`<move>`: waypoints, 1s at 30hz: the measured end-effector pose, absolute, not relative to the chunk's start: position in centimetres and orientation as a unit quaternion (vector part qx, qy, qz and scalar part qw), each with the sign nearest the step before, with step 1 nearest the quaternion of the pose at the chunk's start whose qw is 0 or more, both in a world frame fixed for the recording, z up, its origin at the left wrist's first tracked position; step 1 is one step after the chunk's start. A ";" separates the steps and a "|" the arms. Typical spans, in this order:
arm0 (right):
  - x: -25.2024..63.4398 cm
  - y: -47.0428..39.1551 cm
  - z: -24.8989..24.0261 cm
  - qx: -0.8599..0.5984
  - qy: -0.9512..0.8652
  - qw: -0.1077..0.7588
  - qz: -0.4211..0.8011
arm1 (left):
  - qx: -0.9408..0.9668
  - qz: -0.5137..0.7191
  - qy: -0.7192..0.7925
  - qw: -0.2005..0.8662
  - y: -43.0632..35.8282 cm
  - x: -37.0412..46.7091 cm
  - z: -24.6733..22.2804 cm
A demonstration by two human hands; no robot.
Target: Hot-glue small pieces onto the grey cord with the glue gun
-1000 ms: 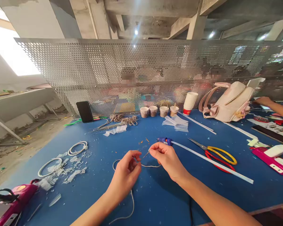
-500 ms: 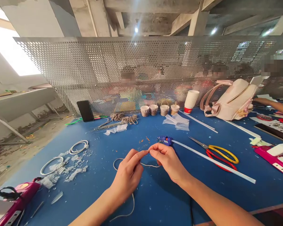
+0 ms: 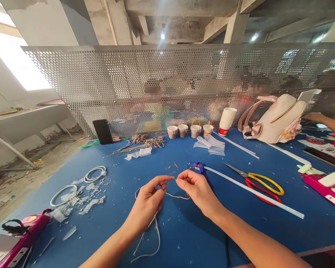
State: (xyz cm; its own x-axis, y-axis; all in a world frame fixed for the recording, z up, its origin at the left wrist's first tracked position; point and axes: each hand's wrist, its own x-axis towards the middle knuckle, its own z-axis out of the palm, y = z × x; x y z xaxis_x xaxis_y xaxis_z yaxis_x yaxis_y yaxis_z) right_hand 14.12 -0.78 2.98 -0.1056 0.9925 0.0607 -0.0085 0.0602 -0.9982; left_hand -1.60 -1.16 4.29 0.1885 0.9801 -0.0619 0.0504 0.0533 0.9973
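Observation:
Near the middle of the blue table (image 3: 114,219), my left hand (image 3: 149,197) is closed on a thin pale cord (image 3: 158,236), which hangs below it in two strands. My right hand (image 3: 195,188) pinches at the cord close to my left fingertips; the small part between the fingers is hard to make out. Another stretch of cord loops on the table behind my hands. Just beyond my right hand lies a blue glue gun (image 3: 197,167) with a long clear glue stick (image 3: 254,191) in it.
Scissors (image 3: 264,184) lie right. White rings (image 3: 63,195) and scraps are left, near a pink power strip (image 3: 30,230). Behind are a phone (image 3: 102,131), cord bundles (image 3: 147,140), small cups (image 3: 195,131), stacked paper cups (image 3: 227,121), and a bag (image 3: 279,117). A person's arm (image 3: 329,124) reaches in at right.
My left hand has drawn slightly left and its index finger has lifted off my right fingertips. A second strand of cord now hangs below my left hand. My right hand has barely moved.

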 end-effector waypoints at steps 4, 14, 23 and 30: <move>14.0 -0.7 2.8 -0.463 -0.539 0.486 0.510 | 0.468 0.418 0.444 0.640 -0.9 -1.6 4.5; 14.0 -0.4 2.7 -0.466 -0.548 0.488 0.496 | 0.417 0.365 0.407 0.726 -0.7 -2.1 4.5; 14.9 0.4 2.6 -0.466 -0.598 0.449 0.473 | 0.666 0.322 0.471 0.479 -0.5 -2.7 4.6; 14.4 -0.5 2.3 -0.461 -0.703 0.463 0.283 | 0.740 0.311 0.475 0.362 -0.3 -2.6 3.6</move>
State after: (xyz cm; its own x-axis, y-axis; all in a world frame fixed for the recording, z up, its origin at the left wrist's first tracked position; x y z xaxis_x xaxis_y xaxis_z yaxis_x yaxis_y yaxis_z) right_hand 14.41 -0.54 2.32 -0.1476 0.9093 0.3891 0.3854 0.4152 -0.8241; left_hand -2.61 -0.28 3.64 0.3560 0.9272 0.1168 0.4776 -0.2879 0.8301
